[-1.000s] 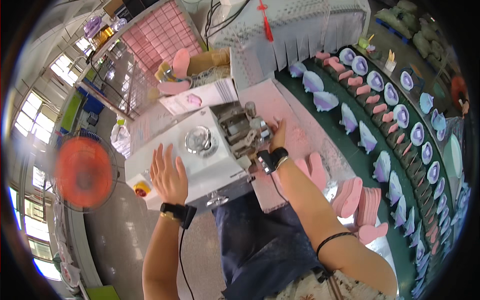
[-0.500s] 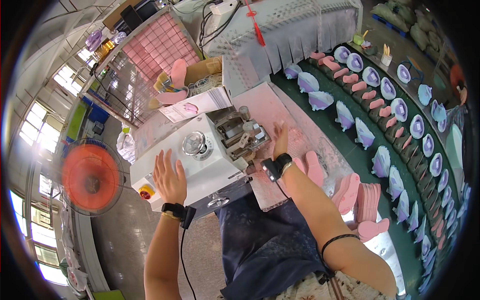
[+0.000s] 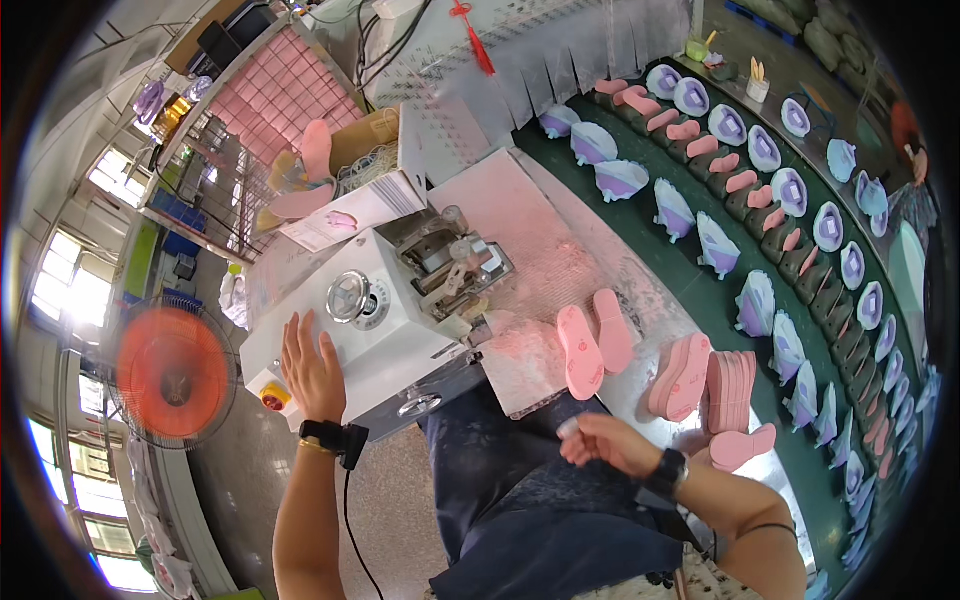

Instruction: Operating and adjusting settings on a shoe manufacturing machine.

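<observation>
My left hand (image 3: pixel 314 370) rests flat, fingers spread, on the white casing of a table-top machine (image 3: pixel 385 305), near its yellow-and-red knob (image 3: pixel 274 397). Above my lap, off the table's front edge, is my right hand (image 3: pixel 612 446) with its fingers curled in. A small white patch shows at its fingertips; whether it is a finger cover or something held I cannot tell. The machine's metal working head (image 3: pixel 458 262) has nothing pink in it that I can see. Two pink insoles (image 3: pixel 580 352) lie side by side on the dusty plate, just beyond my right hand.
Stacked pink insoles (image 3: pixel 732 392) stand to the right. Past them a green conveyor (image 3: pixel 670 275) carries purple-blue shoe uppers and pink soles. An open carton (image 3: pixel 352 212) sits behind the machine. A red-bladed fan (image 3: pixel 175 370) is at the left.
My right hand has drawn back from beside the machine's working head to above my lap, and its fingers have curled. The left stays on the casing. The view has shifted slightly.
</observation>
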`<state>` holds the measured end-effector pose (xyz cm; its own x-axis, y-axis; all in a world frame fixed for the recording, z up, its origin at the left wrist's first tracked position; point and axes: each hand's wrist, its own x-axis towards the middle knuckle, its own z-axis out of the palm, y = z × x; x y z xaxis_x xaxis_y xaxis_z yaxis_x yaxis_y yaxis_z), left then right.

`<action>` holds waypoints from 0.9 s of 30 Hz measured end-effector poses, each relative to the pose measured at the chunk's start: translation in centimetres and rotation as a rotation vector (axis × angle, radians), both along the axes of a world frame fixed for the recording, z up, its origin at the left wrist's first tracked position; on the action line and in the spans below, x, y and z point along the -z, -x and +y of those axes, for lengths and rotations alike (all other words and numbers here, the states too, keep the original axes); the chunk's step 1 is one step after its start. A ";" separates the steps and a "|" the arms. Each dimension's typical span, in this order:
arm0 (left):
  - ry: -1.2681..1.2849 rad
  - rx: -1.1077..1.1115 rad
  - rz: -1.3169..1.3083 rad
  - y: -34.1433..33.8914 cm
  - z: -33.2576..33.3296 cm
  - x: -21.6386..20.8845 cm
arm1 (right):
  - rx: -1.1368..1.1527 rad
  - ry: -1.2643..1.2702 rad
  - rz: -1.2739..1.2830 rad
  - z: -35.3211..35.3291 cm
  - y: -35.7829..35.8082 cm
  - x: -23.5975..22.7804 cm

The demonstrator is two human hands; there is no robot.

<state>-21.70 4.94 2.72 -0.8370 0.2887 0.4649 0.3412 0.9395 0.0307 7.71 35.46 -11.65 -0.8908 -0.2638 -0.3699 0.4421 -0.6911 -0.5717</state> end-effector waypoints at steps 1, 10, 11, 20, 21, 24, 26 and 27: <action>-0.003 0.001 -0.012 -0.1 -0.1 -0.3 | -0.015 0.048 -0.085 -0.1 -1.7 0.4; -0.047 0.019 -0.026 -0.2 0.5 -0.2 | 0.228 0.202 -0.148 -0.6 -5.5 1.6; -0.055 0.034 -0.027 -0.1 0.5 -0.1 | 0.265 0.188 -0.119 -0.4 -5.4 1.8; -0.092 0.094 -0.084 0.7 -0.5 0.7 | 0.359 0.197 -0.142 1.9 -5.9 3.3; -0.083 0.067 -0.086 0.8 -0.6 0.8 | 0.368 0.210 -0.149 2.1 -6.0 3.7; -0.031 0.051 -0.085 0.8 -0.7 0.8 | 0.383 0.207 -0.160 2.5 -6.3 4.5; -0.028 0.086 -0.064 0.9 -1.4 1.0 | 0.374 0.167 -0.183 2.6 -6.2 4.5; -0.021 0.090 -0.067 0.9 -1.4 1.1 | 0.377 0.174 -0.186 2.6 -6.1 4.6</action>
